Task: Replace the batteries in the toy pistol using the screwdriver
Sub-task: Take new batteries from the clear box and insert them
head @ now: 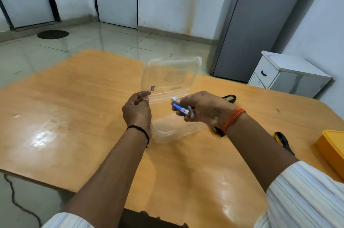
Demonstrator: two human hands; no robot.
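Observation:
A clear plastic clamshell box [173, 131] sits open on the orange table [74, 116], its lid [171, 77] raised. My left hand [137, 110] pinches the lid's near left edge. My right hand [202, 110] hovers over the box's base, closed on blue and white batteries [181, 108]. A black and yellow object [229, 98], probably the toy pistol, peeks out behind my right hand. A yellow and black screwdriver [283, 142] lies on the table to the right of my right forearm.
A yellow container [331, 151] sits at the table's right edge. A white cabinet [286, 75] and a grey fridge [260, 22] stand beyond the table on the right. A black chair back [149, 220] shows at the near edge.

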